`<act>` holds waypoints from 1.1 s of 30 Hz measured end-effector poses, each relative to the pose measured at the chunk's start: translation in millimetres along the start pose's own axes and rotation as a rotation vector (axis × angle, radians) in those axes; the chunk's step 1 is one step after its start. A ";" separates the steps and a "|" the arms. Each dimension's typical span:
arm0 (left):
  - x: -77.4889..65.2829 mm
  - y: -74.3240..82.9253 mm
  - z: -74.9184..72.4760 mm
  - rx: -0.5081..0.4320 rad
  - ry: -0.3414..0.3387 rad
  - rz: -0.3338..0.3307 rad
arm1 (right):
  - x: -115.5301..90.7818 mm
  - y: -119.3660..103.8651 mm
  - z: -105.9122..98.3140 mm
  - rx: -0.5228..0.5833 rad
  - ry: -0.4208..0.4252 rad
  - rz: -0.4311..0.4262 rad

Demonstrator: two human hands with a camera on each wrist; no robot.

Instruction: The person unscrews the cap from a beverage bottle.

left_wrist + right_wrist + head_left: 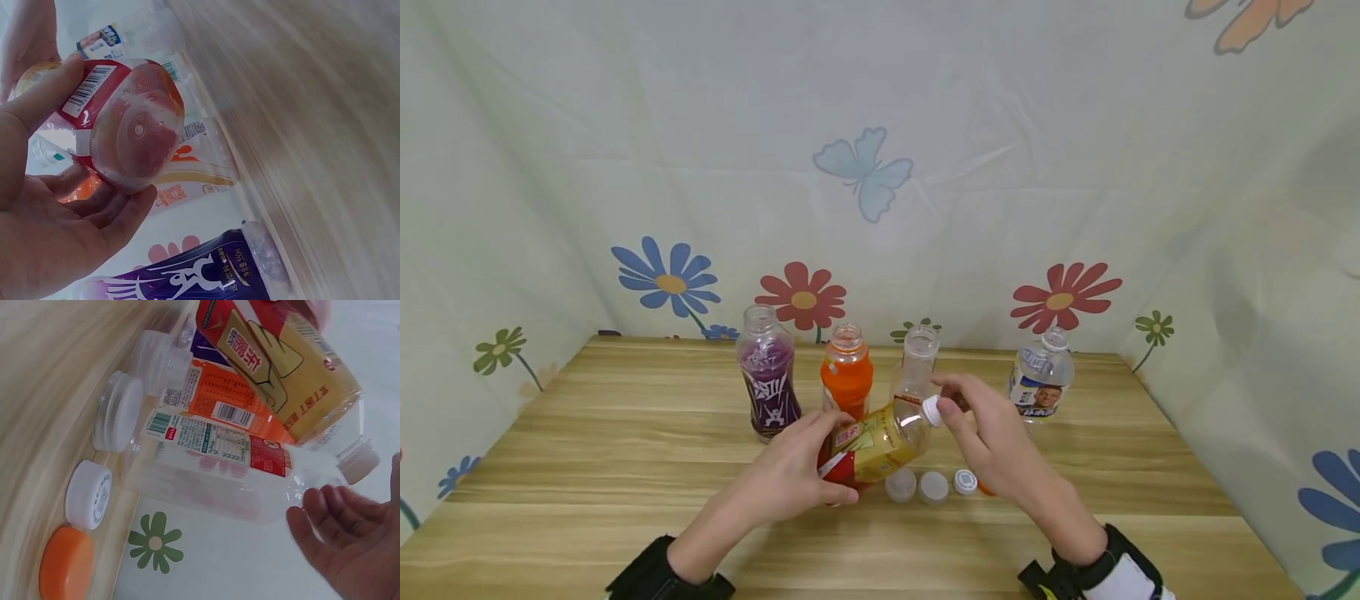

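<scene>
My left hand (801, 462) grips a bottle with a red and yellow label (876, 446), tilted so its neck points up to the right. Its white cap (932, 411) is on the neck. In the left wrist view the bottle's base faces the camera, with fingers and thumb (53, 94) around its body. My right hand (992, 433) is right beside the cap, its fingers loosely bent. From the right wrist view, those fingers (325, 515) show a gap to the cap (359, 461) and hold nothing.
Uncapped bottles stand behind: a purple one (767, 379), an orange one (847, 371), a clear one (919, 362) and a clear one with a printed label (1041, 375). In front lie two translucent caps (934, 487), a white printed cap (966, 481) and an orange cap (65, 564).
</scene>
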State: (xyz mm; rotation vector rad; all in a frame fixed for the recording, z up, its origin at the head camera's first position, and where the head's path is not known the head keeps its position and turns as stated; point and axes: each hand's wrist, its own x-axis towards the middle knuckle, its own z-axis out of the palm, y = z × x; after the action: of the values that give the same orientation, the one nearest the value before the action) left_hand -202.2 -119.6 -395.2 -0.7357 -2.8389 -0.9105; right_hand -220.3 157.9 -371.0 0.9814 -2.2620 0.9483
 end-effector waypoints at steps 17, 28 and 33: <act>-0.2 -0.4 2.5 0.049 0.052 0.004 | 2.2 -12.4 -4.2 0.076 -0.053 0.321; -0.8 -0.3 3.5 0.059 0.085 0.021 | 2.5 -17.3 -5.2 0.104 -0.053 0.328; -0.9 -0.3 3.9 0.056 0.089 0.036 | 1.6 -20.4 -6.9 0.110 -0.060 0.310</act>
State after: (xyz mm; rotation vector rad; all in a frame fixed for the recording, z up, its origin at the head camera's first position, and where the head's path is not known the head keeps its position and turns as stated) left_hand -201.2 -117.9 -398.8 -0.7197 -2.7526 -0.8337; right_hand -204.5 152.2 -357.4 0.7219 -2.4820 1.1980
